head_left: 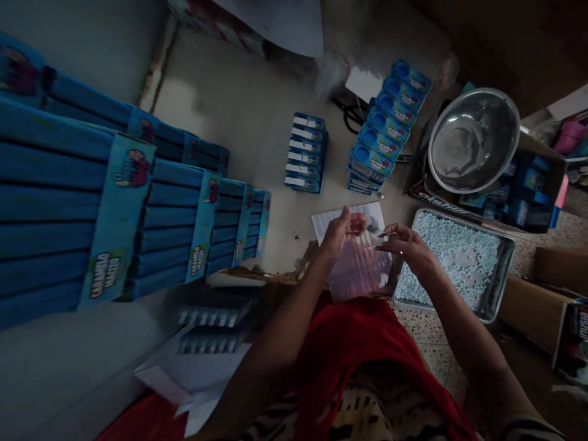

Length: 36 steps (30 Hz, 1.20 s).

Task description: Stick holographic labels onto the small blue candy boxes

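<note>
My left hand [342,233] is above a white printed sheet [376,214], its fingers stretched out and apart, with nothing plain to see in them. Facing it, my right hand [407,246] pinches a small thin greyish strip [375,231] between thumb and fingertips; its exact kind is unclear. Under both hands, at the table's near edge, lies a clear plastic sheet or tray with ridges [356,272]. A metal tray [508,269] of small pale blue and white candies stands just right of my right hand.
Blue candy boxes [388,122] line up across the table, beside a shorter stack with white strips [305,153]. Tall bundles of blue boxes [174,214] stand left. At right, a metal bowl [475,141] rests over a carton [546,208] holding blue boxes. Scissors [351,116] lie behind.
</note>
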Each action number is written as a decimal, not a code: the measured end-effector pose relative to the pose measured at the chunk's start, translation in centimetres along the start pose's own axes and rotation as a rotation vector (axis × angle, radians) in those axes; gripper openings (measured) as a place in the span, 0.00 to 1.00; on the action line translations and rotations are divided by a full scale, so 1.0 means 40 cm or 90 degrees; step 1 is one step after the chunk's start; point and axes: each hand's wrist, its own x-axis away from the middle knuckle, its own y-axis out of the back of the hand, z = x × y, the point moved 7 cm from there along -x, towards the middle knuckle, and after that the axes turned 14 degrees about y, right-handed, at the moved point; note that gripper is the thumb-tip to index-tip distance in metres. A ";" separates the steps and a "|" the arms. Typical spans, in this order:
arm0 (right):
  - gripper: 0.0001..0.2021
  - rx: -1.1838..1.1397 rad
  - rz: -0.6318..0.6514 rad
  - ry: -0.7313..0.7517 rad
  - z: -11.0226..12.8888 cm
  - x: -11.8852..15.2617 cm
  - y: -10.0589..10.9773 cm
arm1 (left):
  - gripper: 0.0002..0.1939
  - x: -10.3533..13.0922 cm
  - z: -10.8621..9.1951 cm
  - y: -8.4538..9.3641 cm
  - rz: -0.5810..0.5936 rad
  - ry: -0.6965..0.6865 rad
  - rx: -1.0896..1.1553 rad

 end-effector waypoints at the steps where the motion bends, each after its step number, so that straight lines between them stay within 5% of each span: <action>1: 0.19 -0.014 0.004 -0.005 0.019 0.008 -0.005 | 0.39 0.033 0.000 -0.025 0.074 0.039 0.060; 4: 0.20 -0.023 0.006 -0.004 0.060 0.023 -0.012 | 0.34 0.116 -0.035 -0.066 0.147 0.055 0.158; 10: 0.20 0.072 -0.056 0.054 0.115 0.032 0.001 | 0.22 0.232 -0.150 -0.064 -0.013 -0.057 0.134; 16: 0.18 0.104 -0.121 0.208 0.311 -0.038 -0.012 | 0.17 0.334 -0.473 -0.065 -0.307 -0.461 -0.215; 21: 0.14 0.256 -0.190 0.337 0.532 -0.255 -0.008 | 0.17 0.185 -0.749 -0.085 -0.400 -0.523 -0.379; 24: 0.13 0.469 -0.275 0.343 0.622 -0.387 0.015 | 0.14 0.055 -0.844 -0.092 -0.408 -0.476 -0.422; 29: 0.14 0.722 -0.322 0.308 0.670 -0.489 0.044 | 0.13 -0.066 -0.881 -0.103 -0.386 -0.427 -0.451; 36: 0.12 0.721 -0.286 0.331 0.660 -0.497 0.047 | 0.12 -0.086 -0.869 -0.094 -0.353 -0.428 -0.438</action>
